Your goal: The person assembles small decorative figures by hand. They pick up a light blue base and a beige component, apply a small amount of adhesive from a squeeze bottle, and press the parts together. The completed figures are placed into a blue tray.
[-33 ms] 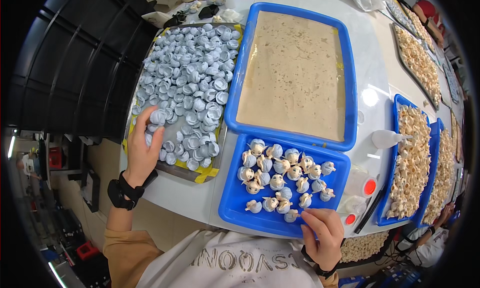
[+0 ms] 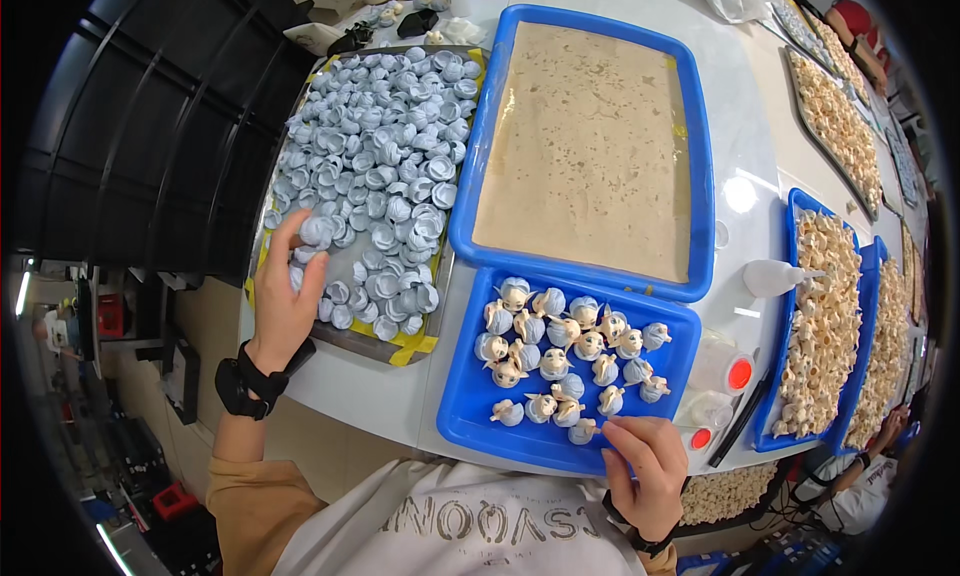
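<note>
My left hand (image 2: 285,301) is at the near left corner of a metal tray (image 2: 352,344) heaped with light-blue, cup-shaped doll hair pieces (image 2: 385,136). Its thumb and index finger close around one hair piece (image 2: 317,232). Over the near right edge of a small blue tray (image 2: 462,401), my right hand (image 2: 648,466) has its fingertips pinched on a small doll head (image 2: 582,433) with light-blue hair. Several similar doll heads (image 2: 553,364) lie in that tray, some with painted faces upward, others showing the hair.
A large blue tray (image 2: 463,191) with a beige, speckled bottom lies beyond the small one. To the right are a white squeeze bottle (image 2: 770,278), red-marked clear jars (image 2: 722,364), a black pen (image 2: 740,423) and blue trays of cream-coloured parts (image 2: 820,326). Co-workers (image 2: 865,476) show at the far right.
</note>
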Available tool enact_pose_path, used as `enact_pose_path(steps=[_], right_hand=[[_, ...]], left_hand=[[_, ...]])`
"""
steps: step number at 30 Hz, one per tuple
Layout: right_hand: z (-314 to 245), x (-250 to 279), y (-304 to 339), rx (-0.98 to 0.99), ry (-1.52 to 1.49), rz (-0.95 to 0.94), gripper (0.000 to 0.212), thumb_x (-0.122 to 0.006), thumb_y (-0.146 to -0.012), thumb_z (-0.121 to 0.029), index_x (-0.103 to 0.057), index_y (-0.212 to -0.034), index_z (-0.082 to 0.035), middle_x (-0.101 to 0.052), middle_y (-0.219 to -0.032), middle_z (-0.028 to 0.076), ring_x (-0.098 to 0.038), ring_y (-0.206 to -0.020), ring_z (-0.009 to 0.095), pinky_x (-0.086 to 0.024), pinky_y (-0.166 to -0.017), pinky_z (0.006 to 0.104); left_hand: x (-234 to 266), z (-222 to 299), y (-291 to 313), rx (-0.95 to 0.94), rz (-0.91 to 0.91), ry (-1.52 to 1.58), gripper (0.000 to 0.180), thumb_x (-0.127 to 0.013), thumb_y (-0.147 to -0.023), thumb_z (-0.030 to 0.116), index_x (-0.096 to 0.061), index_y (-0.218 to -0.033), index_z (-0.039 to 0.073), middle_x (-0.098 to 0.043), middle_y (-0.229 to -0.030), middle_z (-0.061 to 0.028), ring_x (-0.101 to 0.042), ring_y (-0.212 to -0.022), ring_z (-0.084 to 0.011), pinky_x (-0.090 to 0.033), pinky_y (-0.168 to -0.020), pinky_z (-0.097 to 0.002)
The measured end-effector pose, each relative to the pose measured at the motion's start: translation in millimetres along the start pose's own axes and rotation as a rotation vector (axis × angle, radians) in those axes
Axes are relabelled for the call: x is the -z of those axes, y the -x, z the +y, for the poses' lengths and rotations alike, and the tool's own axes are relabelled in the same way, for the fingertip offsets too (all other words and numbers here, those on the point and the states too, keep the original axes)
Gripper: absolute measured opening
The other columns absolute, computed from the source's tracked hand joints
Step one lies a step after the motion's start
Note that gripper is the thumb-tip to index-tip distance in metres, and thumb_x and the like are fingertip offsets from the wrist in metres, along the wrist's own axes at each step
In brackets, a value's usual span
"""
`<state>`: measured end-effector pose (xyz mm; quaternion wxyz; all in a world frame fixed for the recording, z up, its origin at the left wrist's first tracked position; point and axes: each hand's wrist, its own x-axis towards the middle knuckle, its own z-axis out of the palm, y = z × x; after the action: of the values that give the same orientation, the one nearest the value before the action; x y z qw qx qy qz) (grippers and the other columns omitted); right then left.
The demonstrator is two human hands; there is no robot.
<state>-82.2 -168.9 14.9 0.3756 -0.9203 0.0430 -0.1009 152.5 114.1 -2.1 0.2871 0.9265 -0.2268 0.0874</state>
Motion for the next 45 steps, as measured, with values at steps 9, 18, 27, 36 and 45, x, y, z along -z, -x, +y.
enact_pose_path(steps=[9, 18, 27, 36, 45], right_hand=[[6, -3, 5, -0.034, 0.001, 0.047, 0.028, -0.060, -0.063, 0.005, -0.059, -0.092, 0.001, -0.059, -0.087, 0.014, -0.055, -0.074, 0.028, -0.043, -0.064, 0.0341], [9, -3, 10, -0.063, 0.030, 0.103, 0.026, -0.060, -0.064, 0.005, -0.059, -0.090, 0.002, -0.057, -0.081, 0.013, -0.054, -0.071, 0.026, -0.042, -0.062, 0.0322], [-55, -28, -44, 0.655, -0.286, 0.027, 0.024, -0.072, -0.059, -0.012, -0.061, -0.079, -0.006, -0.054, -0.066, 0.003, -0.051, -0.058, 0.014, -0.039, -0.049, 0.0246], [-23, -26, -23, 0.333, -0.126, 0.264, 0.036, -0.074, -0.057, -0.008, -0.062, -0.091, -0.002, -0.044, -0.056, 0.000, -0.045, -0.046, 0.013, -0.033, -0.041, 0.0243], [-26, -24, -18, 0.200, -0.330, 0.289, 0.036, -0.076, -0.059, -0.012, -0.061, -0.091, -0.004, -0.046, -0.060, 0.000, -0.048, -0.048, 0.014, -0.035, -0.041, 0.0246]], left_hand=[[11, 2, -7, 0.009, 0.134, 0.111, 0.027, -0.051, -0.083, 0.004, -0.049, -0.110, 0.000, -0.056, -0.080, -0.0061, -0.051, -0.072, -0.0121, -0.042, -0.067, -0.0246], [37, 32, -6, 0.330, 0.097, 0.842, 0.025, -0.038, -0.089, 0.020, -0.051, -0.098, 0.000, -0.054, -0.079, -0.0068, -0.035, -0.044, -0.0023, -0.028, -0.039, -0.0153], [-20, 141, 26, 0.828, -1.078, 2.289, 0.036, -0.036, -0.089, 0.031, -0.047, -0.100, -0.001, -0.050, -0.084, -0.0186, -0.035, -0.036, -0.0095, -0.030, -0.032, -0.0227], [-66, 181, 43, 1.075, -0.742, 2.152, 0.030, -0.040, -0.089, 0.031, -0.046, -0.101, 0.004, -0.052, -0.096, -0.0142, -0.051, -0.070, -0.0170, -0.044, -0.065, -0.0284], [-58, 161, 47, 0.976, -0.869, 2.134, 0.037, -0.037, -0.090, 0.034, -0.042, -0.115, 0.006, -0.045, -0.118, -0.0215, -0.050, -0.106, -0.0328, -0.046, -0.083, -0.0431]])
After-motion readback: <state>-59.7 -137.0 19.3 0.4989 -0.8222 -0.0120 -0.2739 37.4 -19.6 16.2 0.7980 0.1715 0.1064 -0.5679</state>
